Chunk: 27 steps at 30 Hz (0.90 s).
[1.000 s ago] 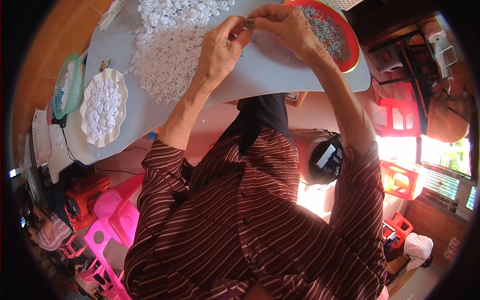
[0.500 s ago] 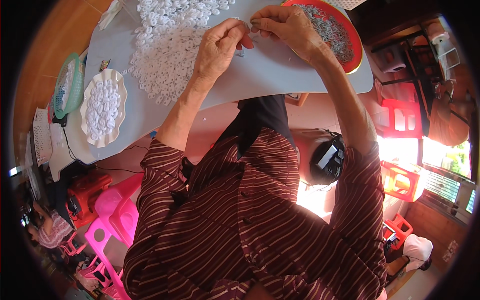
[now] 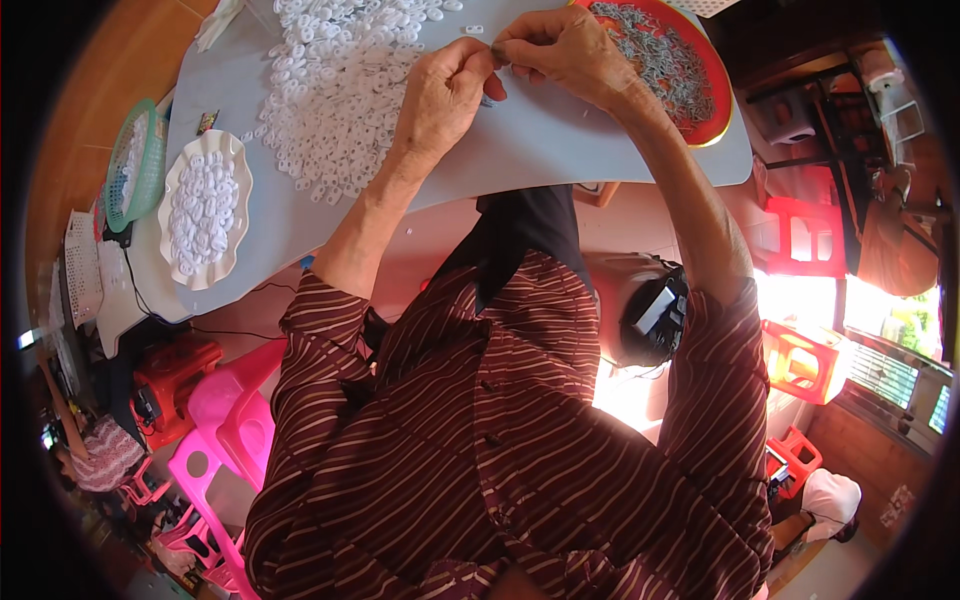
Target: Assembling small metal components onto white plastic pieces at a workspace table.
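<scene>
Both my hands meet over the grey table (image 3: 560, 140) near the top of the view. My left hand (image 3: 445, 95) and my right hand (image 3: 565, 50) pinch one small part between their fingertips; the part itself is mostly hidden by the fingers. A loose heap of small white plastic pieces (image 3: 340, 90) lies just left of my left hand. A red round tray (image 3: 700, 80) full of small grey metal pieces sits right of my right hand.
A white scalloped plate (image 3: 205, 210) of white pieces and a green mesh basket (image 3: 135, 165) stand at the table's left end. Pink stools (image 3: 235, 420) are at lower left, red and orange stools (image 3: 805, 300) at right. A dark bag (image 3: 655, 320) lies on the floor.
The hands have stayed together at the same spot, with only small finger movements on the tiny part.
</scene>
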### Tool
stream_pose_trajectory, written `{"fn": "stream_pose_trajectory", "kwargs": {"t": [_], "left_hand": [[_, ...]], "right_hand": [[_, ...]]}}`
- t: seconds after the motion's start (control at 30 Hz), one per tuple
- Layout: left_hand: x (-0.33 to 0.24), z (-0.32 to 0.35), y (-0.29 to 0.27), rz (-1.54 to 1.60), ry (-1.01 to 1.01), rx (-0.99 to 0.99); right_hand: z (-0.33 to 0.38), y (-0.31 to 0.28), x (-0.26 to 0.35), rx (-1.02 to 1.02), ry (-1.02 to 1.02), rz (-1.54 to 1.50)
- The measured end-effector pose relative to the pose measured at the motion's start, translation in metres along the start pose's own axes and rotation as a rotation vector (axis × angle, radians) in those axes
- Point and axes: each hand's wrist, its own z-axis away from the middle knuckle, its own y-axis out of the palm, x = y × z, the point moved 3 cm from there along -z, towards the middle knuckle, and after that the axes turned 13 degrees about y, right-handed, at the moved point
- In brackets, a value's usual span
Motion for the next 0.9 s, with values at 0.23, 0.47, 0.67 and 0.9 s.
{"fn": "stream_pose_trajectory", "kwargs": {"t": [0.23,0.47,0.67,0.9], "left_hand": [[0.0,0.0,-0.002,0.205,-0.045,0.004],[0.004,0.001,-0.003,0.249,-0.012,-0.011],[0.008,0.002,-0.003,0.287,-0.032,-0.032],[0.013,0.003,-0.002,0.374,-0.079,-0.085]], "right_hand": [[0.001,-0.007,0.009,0.094,0.123,-0.085],[0.002,-0.005,0.009,0.101,0.13,-0.146],[-0.002,0.003,-0.007,0.017,0.015,-0.163],[0.002,0.004,-0.003,0.055,-0.01,-0.142]]}}
